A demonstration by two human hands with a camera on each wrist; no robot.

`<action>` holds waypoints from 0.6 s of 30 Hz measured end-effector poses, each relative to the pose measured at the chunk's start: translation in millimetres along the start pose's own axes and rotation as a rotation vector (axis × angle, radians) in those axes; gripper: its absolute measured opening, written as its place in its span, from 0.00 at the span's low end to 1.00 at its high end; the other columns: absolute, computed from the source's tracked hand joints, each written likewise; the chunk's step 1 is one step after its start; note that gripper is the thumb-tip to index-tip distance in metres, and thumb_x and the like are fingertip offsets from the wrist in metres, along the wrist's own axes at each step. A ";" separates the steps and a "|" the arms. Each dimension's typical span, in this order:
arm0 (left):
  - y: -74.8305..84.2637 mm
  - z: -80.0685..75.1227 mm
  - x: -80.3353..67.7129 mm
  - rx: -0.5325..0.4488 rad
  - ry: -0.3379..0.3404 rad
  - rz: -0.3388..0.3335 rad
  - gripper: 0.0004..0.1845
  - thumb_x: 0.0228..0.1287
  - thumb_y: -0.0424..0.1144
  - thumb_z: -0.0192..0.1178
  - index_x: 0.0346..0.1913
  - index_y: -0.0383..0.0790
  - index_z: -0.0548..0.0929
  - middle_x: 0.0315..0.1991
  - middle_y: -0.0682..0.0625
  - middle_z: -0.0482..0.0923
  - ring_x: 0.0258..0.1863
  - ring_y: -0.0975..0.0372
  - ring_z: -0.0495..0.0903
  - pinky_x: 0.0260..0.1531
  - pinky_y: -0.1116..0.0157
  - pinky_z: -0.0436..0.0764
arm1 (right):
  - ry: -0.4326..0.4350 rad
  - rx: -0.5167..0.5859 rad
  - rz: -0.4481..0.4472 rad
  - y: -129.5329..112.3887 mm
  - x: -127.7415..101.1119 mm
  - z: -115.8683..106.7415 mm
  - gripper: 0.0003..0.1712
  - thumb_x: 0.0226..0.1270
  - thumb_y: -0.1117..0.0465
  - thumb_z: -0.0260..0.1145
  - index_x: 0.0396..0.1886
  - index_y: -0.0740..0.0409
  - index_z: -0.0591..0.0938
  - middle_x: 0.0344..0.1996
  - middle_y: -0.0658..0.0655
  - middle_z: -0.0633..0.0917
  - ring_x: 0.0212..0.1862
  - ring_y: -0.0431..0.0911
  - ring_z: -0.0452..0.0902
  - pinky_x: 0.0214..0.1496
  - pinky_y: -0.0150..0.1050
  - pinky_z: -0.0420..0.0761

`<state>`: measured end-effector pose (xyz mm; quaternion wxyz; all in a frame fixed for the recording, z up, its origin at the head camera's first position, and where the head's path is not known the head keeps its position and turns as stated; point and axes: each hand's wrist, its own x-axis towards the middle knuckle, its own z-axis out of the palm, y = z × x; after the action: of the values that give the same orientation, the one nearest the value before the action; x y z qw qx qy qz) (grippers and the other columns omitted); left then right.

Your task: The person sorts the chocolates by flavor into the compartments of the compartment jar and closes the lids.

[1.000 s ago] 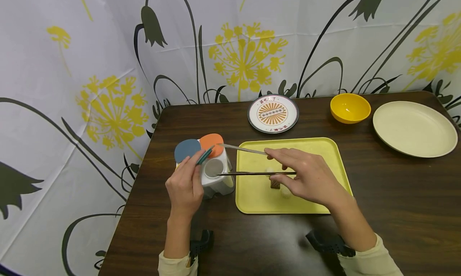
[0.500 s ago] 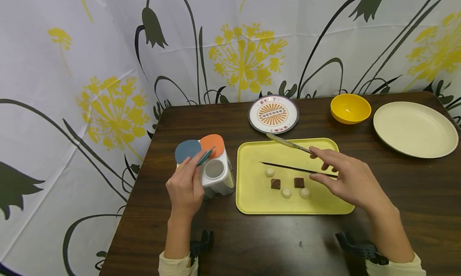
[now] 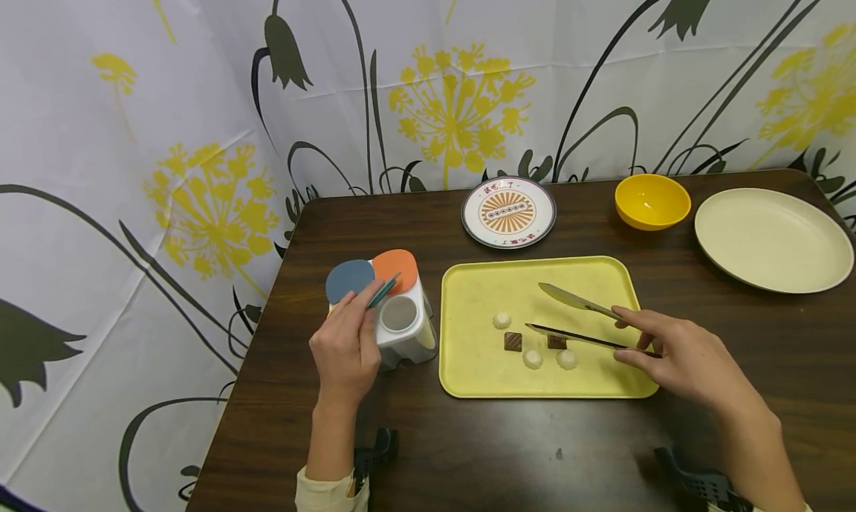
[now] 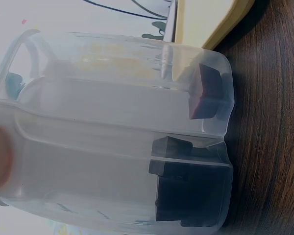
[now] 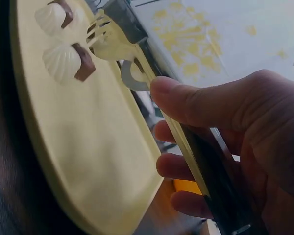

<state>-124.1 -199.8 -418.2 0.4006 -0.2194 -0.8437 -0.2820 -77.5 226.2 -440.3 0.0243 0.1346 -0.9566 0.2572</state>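
Head view, right hand (image 3: 682,356) gripping tongs (image 3: 582,320), chocolates (image 3: 533,343)

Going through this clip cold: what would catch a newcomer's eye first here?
Probably the right hand holding metal tongs over the yellow tray at the table's middle, tips near the small brown and white sweets on it. Next, the left hand pinching a teal lid flap on a white container with blue and orange lids, just left of the tray.
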 end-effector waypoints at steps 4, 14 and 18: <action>0.2 0.5 0.5 0.000 0.003 0.005 0.18 0.70 0.38 0.46 0.55 0.40 0.82 0.44 0.47 0.85 0.42 0.54 0.85 0.50 0.50 0.79 | -0.015 0.016 0.016 6.3 -5.3 1.3 0.32 0.55 0.45 0.72 0.61 0.44 0.78 0.27 0.38 0.81 0.23 0.32 0.68 0.22 0.31 0.66; 0.1 0.2 -0.2 0.004 0.003 0.002 0.18 0.71 0.38 0.46 0.56 0.40 0.82 0.44 0.46 0.86 0.41 0.54 0.85 0.50 0.49 0.79 | -0.036 0.071 0.018 11.6 -11.0 3.3 0.31 0.54 0.48 0.73 0.60 0.43 0.78 0.27 0.36 0.80 0.23 0.32 0.69 0.21 0.30 0.66; 0.1 0.1 -0.5 0.001 -0.006 -0.004 0.18 0.71 0.39 0.46 0.56 0.41 0.81 0.44 0.46 0.85 0.42 0.54 0.85 0.50 0.50 0.78 | -0.060 0.062 0.030 11.7 -10.8 3.7 0.31 0.55 0.48 0.73 0.60 0.42 0.78 0.32 0.38 0.83 0.23 0.31 0.69 0.22 0.31 0.66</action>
<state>-123.8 -199.8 -418.6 0.3977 -0.2185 -0.8454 -0.2818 -70.2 236.8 -450.4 -0.0123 0.1287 -0.9504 0.2830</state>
